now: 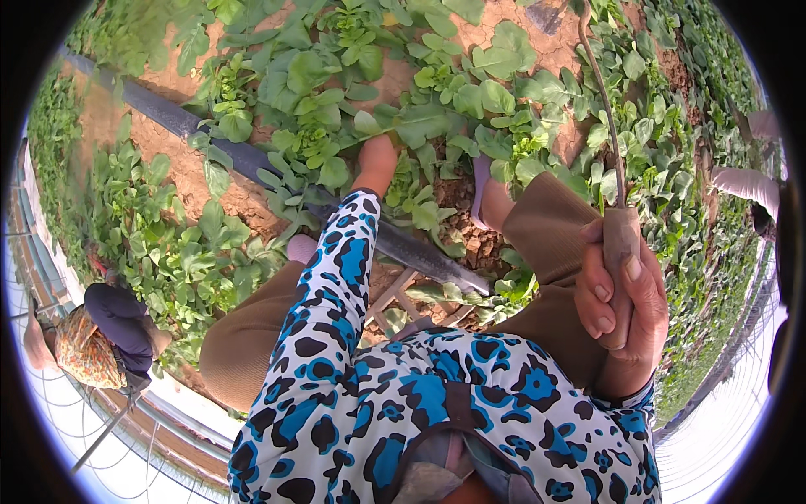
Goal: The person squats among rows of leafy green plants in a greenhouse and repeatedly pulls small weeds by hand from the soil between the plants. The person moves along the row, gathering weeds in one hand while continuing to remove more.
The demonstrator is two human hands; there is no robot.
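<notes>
My right hand [623, 290] is wrapped round the wooden handle of a hand hoe [621, 244]. Its thin, bent metal shank rises from the grip toward the top of the view, where a flat grey blade [546, 15] shows over the soil. My left hand [377, 161] reaches down among the leafy green plants [323, 109] in front of me. Leaves cover its fingers, so whether it grips a stem cannot be seen.
A dark pipe [243, 160] runs slantwise across the ground, passing under my left forearm. Below me is a wooden slatted frame [393, 301]. Another person [113, 336] is at the far left; part of someone else [747, 186] shows at the right edge.
</notes>
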